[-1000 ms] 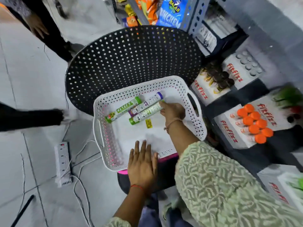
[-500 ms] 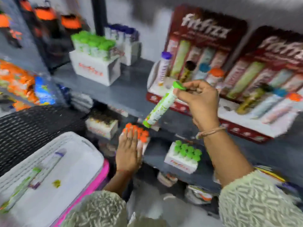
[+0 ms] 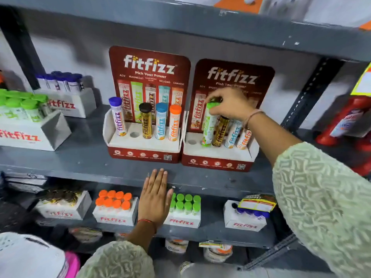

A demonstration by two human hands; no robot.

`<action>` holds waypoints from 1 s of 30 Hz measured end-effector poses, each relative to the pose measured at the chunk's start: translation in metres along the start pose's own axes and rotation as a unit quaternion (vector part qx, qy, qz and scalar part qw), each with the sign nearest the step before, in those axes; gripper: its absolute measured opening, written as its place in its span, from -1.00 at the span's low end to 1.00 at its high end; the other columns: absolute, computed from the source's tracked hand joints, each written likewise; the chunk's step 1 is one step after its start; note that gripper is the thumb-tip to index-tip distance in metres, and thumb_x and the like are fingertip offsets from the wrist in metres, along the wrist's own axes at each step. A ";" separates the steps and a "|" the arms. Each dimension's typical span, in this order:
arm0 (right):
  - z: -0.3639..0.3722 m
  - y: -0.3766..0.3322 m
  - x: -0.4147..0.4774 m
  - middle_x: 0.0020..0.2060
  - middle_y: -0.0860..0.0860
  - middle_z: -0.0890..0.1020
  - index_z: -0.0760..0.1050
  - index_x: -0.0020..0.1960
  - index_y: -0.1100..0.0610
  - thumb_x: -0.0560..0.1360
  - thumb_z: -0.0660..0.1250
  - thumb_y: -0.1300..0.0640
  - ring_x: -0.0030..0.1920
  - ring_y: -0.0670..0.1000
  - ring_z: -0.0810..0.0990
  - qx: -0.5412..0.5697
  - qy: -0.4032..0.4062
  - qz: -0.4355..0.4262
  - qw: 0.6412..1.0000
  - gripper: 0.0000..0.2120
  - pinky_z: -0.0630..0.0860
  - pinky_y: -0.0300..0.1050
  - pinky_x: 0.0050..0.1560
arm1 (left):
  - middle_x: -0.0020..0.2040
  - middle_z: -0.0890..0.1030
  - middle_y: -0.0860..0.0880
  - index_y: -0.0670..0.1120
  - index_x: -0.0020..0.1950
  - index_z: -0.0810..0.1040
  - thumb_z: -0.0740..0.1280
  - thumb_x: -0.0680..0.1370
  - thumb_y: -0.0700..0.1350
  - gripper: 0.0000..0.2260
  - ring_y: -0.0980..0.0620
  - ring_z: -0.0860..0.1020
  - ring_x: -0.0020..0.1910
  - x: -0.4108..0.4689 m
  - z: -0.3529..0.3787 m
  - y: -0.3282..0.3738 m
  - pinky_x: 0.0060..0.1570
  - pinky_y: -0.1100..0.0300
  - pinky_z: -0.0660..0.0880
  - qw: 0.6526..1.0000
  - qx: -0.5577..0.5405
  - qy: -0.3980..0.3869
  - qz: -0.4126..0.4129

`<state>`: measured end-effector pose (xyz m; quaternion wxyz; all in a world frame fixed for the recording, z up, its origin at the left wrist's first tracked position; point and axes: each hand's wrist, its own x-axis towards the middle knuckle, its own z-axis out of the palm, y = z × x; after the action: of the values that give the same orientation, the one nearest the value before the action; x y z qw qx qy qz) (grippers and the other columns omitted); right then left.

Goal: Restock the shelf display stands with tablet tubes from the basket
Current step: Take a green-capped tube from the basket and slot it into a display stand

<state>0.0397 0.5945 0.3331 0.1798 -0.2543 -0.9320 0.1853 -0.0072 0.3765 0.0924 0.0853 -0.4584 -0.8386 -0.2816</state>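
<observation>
While right hand [image 3: 230,105] pinches the cap of the green-capped tube [image 3: 208,125], tube foot sits in the second hole from the left edge of the right display stand [image 3: 216,155], tilted slightly, cap end leaning right. Right grip: fingertips closed narrow on the green cap, holding the tube from above. Just beside it to the right in the same stand: gold tube [image 3: 220,131], light blue tube [image 3: 232,135], orange-print tube [image 3: 244,139], tops partly hidden behind the wrist. Leftmost hole [image 3: 192,141] of that stand open.

Left hand [image 3: 155,199] flat, fingers extended and together, holding nothing, fingertips against the front edge of the middle shelf [image 3: 80,159], just below the left display stand [image 3: 140,145]. That stand: purple-capped tube [image 3: 118,117] at its left end, open hole [image 3: 134,134] next, then black-capped tube [image 3: 146,121], blue-capped tube [image 3: 161,122], orange-capped tube [image 3: 174,123] at its right end. Two stands touching side by side, near the shelf's front edge.

Toward the middle shelf's left end: white carton of green-capped tubes [image 3: 22,105], white carton of purple-capped tubes [image 3: 60,82] behind it. Lower shelf, along its front edge: carton of orange caps [image 3: 114,199] left of the left hand, carton of green caps [image 3: 185,202] right of it. White basket rim [image 3: 30,255] at bottom left corner of view; contents not visible.
</observation>
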 end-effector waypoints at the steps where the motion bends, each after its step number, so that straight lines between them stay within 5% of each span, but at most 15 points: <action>1: 0.002 0.006 0.004 0.16 0.04 0.60 0.60 0.04 0.05 0.32 0.41 0.25 -0.07 -0.09 0.48 -0.011 -0.017 0.000 1.000 -0.69 0.37 -0.45 -0.20 | 0.32 0.42 -0.28 -0.31 0.32 0.36 -0.23 0.61 0.11 -0.37 -0.07 0.14 0.39 0.000 0.001 0.000 0.37 0.11 -0.09 1.000 -0.005 0.001 0.001; 4: 0.004 0.018 0.010 0.17 0.05 0.60 0.60 0.04 0.07 0.31 0.38 0.33 -0.08 -0.04 0.54 -0.021 -0.026 -0.021 0.999 -0.66 0.35 -0.47 -0.31 | 0.35 0.38 -0.25 -0.30 0.34 0.33 -0.22 0.61 0.11 -0.39 0.12 -0.07 0.46 0.001 0.001 -0.001 0.38 0.12 -0.11 1.000 -0.003 -0.005 -0.005; 8: 0.001 0.026 0.014 0.18 0.04 0.60 0.60 0.06 0.09 0.32 0.37 0.36 0.05 -0.11 0.47 -0.017 -0.021 -0.048 0.998 -0.65 0.33 -0.42 -0.06 | 0.32 0.43 -0.26 -0.29 0.34 0.33 -0.24 0.62 0.11 -0.39 -0.17 0.28 0.35 0.001 0.002 -0.001 0.38 0.15 -0.14 1.000 0.016 -0.021 -0.010; 17: 0.011 0.021 0.009 0.21 0.06 0.56 0.58 0.00 0.04 0.34 0.35 0.37 0.13 0.11 0.56 -0.071 -0.098 -0.067 0.990 -0.67 0.55 -0.02 0.13 | 0.33 0.42 -0.26 -0.29 0.35 0.31 -0.24 0.61 0.11 -0.39 -0.22 0.28 0.34 0.001 0.004 -0.003 0.37 0.13 -0.13 0.999 0.032 -0.026 -0.011; 26: 0.023 0.021 0.010 0.14 0.09 0.58 0.54 -0.08 0.09 0.42 0.29 0.40 0.09 0.05 0.50 -0.106 -0.072 -0.073 0.989 -0.76 0.39 -0.18 0.01 | 0.35 0.38 -0.26 -0.28 0.37 0.28 -0.23 0.62 0.10 -0.41 -0.22 0.26 0.35 0.001 -0.001 -0.008 0.39 0.17 -0.14 0.999 0.022 -0.020 0.018; 30: 0.024 0.021 0.013 0.16 0.15 0.58 0.55 -0.01 0.13 0.39 0.26 0.44 0.14 0.13 0.52 -0.108 -0.072 -0.080 0.988 -0.70 0.43 -0.15 0.07 | 0.36 0.36 -0.28 -0.30 0.36 0.30 -0.02 0.57 -0.01 -0.52 -0.27 0.22 0.36 -0.005 -0.008 -0.017 0.38 0.17 -0.10 1.000 0.010 0.010 0.004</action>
<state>0.0273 0.6126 0.3059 0.0982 -0.1827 -0.9745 0.0861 -0.0190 0.3615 0.0899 0.0993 -0.4582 -0.8386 -0.2772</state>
